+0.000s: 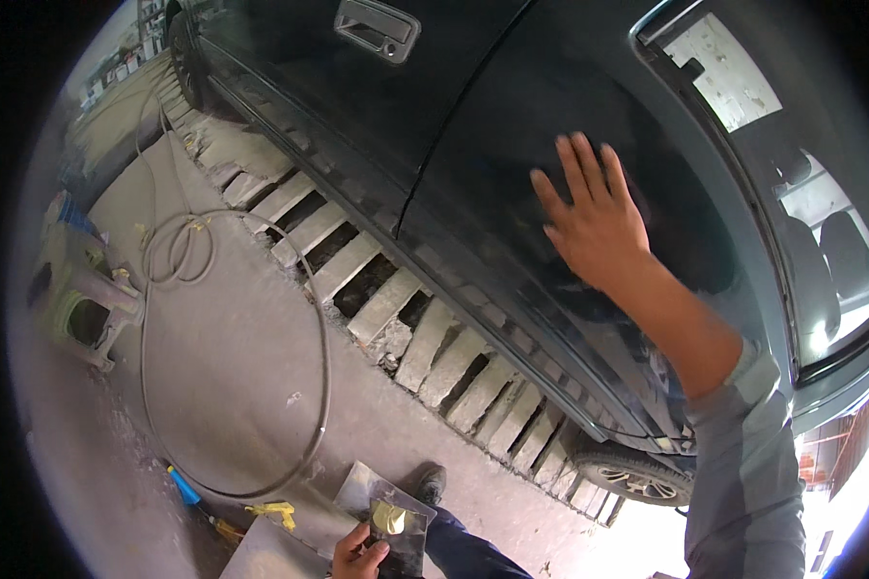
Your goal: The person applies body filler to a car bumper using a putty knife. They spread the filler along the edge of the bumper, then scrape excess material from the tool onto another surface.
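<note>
My right hand (594,212) lies with fingers outstretched against the dark, glossy door (483,154) of a vehicle, to the right of the vertical seam and below the window. My left hand (357,550) at the bottom grips a dark flat board (406,550) with a blob of pale yellow paste (389,516) on it. A lighter grey plate (357,482) shows just behind that board. A recessed door handle (377,29) is near the top.
A slatted concrete drain cover (348,261) runs under the vehicle, beside a wheel (628,473). A coiled hose (323,386) lies on the floor near a worn stool (92,309), a blue-handled tool (183,487) and yellow scraps (270,511). My shoe (432,481) is at bottom centre.
</note>
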A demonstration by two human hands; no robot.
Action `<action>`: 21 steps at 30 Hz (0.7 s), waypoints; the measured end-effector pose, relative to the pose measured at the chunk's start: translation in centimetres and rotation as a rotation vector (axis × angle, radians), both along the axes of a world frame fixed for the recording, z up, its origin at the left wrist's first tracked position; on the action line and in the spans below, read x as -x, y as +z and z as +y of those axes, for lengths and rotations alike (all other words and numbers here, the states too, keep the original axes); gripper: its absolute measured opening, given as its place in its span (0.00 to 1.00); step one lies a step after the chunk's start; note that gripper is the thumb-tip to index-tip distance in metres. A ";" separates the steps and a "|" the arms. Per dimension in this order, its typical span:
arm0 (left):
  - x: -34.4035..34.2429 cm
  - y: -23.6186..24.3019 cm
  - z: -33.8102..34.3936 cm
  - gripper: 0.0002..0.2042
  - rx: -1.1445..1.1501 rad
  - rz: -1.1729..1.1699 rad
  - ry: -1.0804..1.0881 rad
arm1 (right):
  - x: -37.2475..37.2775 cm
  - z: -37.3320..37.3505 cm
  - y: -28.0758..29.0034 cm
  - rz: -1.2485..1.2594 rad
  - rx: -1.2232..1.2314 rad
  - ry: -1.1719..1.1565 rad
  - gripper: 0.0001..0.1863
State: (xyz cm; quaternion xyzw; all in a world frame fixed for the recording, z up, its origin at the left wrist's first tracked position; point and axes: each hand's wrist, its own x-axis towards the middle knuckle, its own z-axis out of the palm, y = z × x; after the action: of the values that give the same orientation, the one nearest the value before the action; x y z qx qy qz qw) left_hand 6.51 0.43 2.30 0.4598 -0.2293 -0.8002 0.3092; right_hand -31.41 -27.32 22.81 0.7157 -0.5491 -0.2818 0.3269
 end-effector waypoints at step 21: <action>-5.0 -5.9 3.7 0.23 0.087 -0.237 -0.085 | -4.2 -8.5 -2.5 0.032 0.058 0.028 0.31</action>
State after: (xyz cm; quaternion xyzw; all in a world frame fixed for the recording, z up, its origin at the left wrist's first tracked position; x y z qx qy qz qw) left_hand 11.55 4.09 -3.61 0.5273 -0.3180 -0.7419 0.2653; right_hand -27.20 -35.83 20.31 0.7088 -0.5416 -0.2727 0.3604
